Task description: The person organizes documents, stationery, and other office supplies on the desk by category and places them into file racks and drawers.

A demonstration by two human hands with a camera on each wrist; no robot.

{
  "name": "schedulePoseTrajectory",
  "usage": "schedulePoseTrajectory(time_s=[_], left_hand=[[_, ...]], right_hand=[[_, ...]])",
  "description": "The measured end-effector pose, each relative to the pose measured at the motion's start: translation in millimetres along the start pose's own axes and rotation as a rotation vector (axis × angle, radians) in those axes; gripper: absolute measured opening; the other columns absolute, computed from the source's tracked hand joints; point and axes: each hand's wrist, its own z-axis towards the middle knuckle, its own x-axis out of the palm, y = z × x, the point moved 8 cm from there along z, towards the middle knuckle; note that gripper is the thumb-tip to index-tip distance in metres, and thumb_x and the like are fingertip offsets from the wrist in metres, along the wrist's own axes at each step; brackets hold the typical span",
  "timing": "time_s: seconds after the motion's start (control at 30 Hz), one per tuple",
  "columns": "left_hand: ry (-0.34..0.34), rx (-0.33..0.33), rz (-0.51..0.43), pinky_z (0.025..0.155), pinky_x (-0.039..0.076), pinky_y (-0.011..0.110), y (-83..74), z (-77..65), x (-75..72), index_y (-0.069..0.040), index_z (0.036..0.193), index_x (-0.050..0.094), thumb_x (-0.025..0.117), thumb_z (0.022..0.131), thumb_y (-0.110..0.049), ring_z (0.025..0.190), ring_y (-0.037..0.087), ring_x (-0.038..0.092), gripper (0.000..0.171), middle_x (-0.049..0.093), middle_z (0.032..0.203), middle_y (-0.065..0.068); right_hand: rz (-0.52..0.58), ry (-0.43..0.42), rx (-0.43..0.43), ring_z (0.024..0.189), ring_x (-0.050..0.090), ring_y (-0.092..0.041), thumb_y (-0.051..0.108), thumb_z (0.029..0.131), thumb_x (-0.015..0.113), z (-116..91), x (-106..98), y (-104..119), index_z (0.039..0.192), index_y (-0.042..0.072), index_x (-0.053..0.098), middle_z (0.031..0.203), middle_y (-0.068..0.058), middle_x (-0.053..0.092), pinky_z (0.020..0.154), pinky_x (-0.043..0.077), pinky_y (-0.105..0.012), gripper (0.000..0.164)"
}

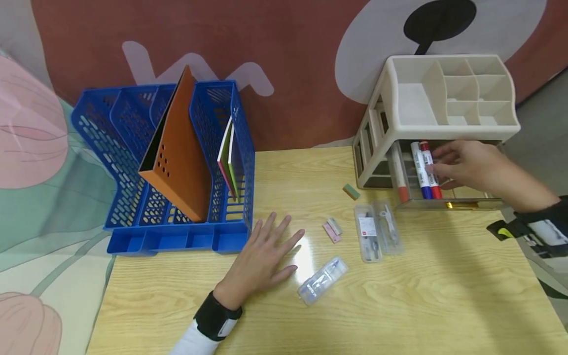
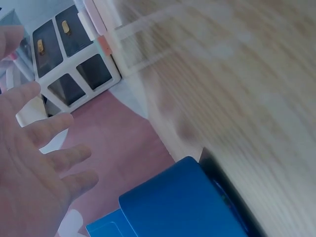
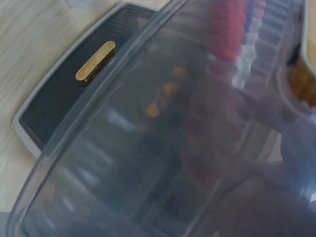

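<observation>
My right hand [image 1: 472, 162] reaches into the pulled-out clear drawer [image 1: 483, 203] of a white desk organizer [image 1: 452, 131]. Its curled fingers and thumb hold a red-capped whiteboard marker [image 1: 431, 172]. Directly left of this marker lies a blue-capped one [image 1: 420, 170], and another red-tipped marker shows through the drawer's side wall [image 1: 401, 180]. The right wrist view looks up through the drawer's clear plastic, with the hand blurred behind it. On the table, my left hand [image 1: 262, 264] rests palm down, fingers spread, holding nothing. Those spread fingers [image 2: 61, 160] also appear in the left wrist view.
At left stands a blue file rack [image 1: 177, 236] with an orange folder [image 1: 182, 162] and thin notebooks [image 1: 228, 162]. Between the hands lie a clear case [image 1: 323, 280], an opened compass case [image 1: 368, 234], erasers [image 1: 333, 230] and a green-brown block [image 1: 351, 192].
</observation>
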Motion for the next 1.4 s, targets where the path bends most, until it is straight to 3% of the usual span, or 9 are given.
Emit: schedulePoseTrajectory(time_s=[0.33, 0.53, 0.83, 0.9, 1.0, 1.1, 1.27, 1.4], left_hand=[[-0.007, 0.018, 0.007, 0.122, 0.028, 0.064, -3.2, -1.2, 1.3, -0.032, 0.163, 0.032, 0.057, 0.097, -0.061, 0.156, 0.046, 0.024, 0.076, 0.028, 0.17, 0.012], [-0.018, 0.026, 0.015, 0.121, 0.03, 0.065, -4.1, -1.3, 1.6, -0.032, 0.162, 0.034, 0.058, 0.097, -0.06, 0.155, 0.046, 0.027, 0.075, 0.03, 0.17, 0.012], [-0.01, 0.023, 0.014, 0.122, 0.029, 0.064, -3.9, -1.7, 2.3, -0.032, 0.162, 0.034, 0.057, 0.097, -0.06, 0.154, 0.046, 0.027, 0.074, 0.03, 0.169, 0.013], [-0.01, 0.022, 0.014, 0.122, 0.029, 0.064, -4.3, -1.6, 2.0, -0.032, 0.162, 0.034, 0.057, 0.097, -0.06, 0.154, 0.046, 0.028, 0.075, 0.03, 0.169, 0.013], [-0.012, 0.022, 0.019, 0.122, 0.03, 0.064, -4.4, -1.4, 2.1, -0.032, 0.163, 0.033, 0.057, 0.097, -0.06, 0.154, 0.046, 0.029, 0.075, 0.03, 0.169, 0.013], [-0.015, 0.02, 0.02, 0.121, 0.03, 0.064, -4.8, -1.2, 2.1, -0.031, 0.162, 0.034, 0.058, 0.098, -0.058, 0.155, 0.046, 0.027, 0.074, 0.03, 0.169, 0.013], [-0.013, 0.018, 0.012, 0.122, 0.03, 0.063, -6.1, -0.7, 1.7, -0.031, 0.161, 0.036, 0.06, 0.097, -0.056, 0.156, 0.045, 0.024, 0.073, 0.028, 0.17, 0.013], [-0.01, 0.017, 0.027, 0.123, 0.03, 0.061, -7.1, -0.2, 1.2, -0.029, 0.16, 0.039, 0.06, 0.098, -0.054, 0.155, 0.044, 0.027, 0.071, 0.029, 0.17, 0.013]], right_hand=[[-0.045, 0.011, -0.04, 0.085, 0.075, -0.033, 0.013, 0.102, 0.064, -1.3, 3.5, 12.1, 0.14, -0.015, 0.046, 0.124, -0.039, 0.056, 0.068, 0.064, -0.037, 0.05], [0.018, 0.051, -0.038, 0.093, 0.076, -0.036, 0.013, 0.104, 0.06, -3.1, 8.7, 16.5, 0.144, -0.012, 0.043, 0.131, -0.039, 0.053, 0.072, 0.064, -0.037, 0.05], [-0.067, 0.02, -0.089, 0.095, 0.074, -0.036, 0.016, 0.104, 0.06, -10.3, 5.0, 20.1, 0.138, -0.007, 0.053, 0.122, -0.032, 0.063, 0.072, 0.063, -0.037, 0.042], [-0.092, -0.007, -0.098, 0.092, 0.075, -0.03, 0.017, 0.104, 0.062, -14.3, 2.5, 19.7, 0.137, -0.005, 0.056, 0.12, -0.03, 0.066, 0.07, 0.062, -0.033, 0.04], [-0.109, -0.059, -0.116, 0.085, 0.071, -0.01, 0.018, 0.103, 0.064, -21.3, -1.1, 19.4, 0.136, -0.002, 0.06, 0.117, -0.026, 0.068, 0.066, 0.058, -0.024, 0.038], [-0.15, -0.162, -0.144, 0.078, 0.057, 0.012, 0.019, 0.101, 0.067, -32.1, -7.0, 23.1, 0.129, 0.003, 0.066, 0.112, -0.022, 0.072, 0.061, 0.049, -0.015, 0.032], [-0.141, -0.29, -0.151, 0.075, 0.048, 0.022, 0.021, 0.101, 0.068, -55.1, -12.9, 28.0, 0.121, 0.007, 0.071, 0.11, -0.021, 0.074, 0.055, 0.042, -0.012, 0.025], [-0.075, -0.347, -0.139, 0.073, 0.051, 0.02, 0.019, 0.101, 0.067, -71.7, -15.2, 26.7, 0.12, 0.007, 0.072, 0.098, 0.019, 0.073, 0.053, 0.042, -0.013, 0.023]])
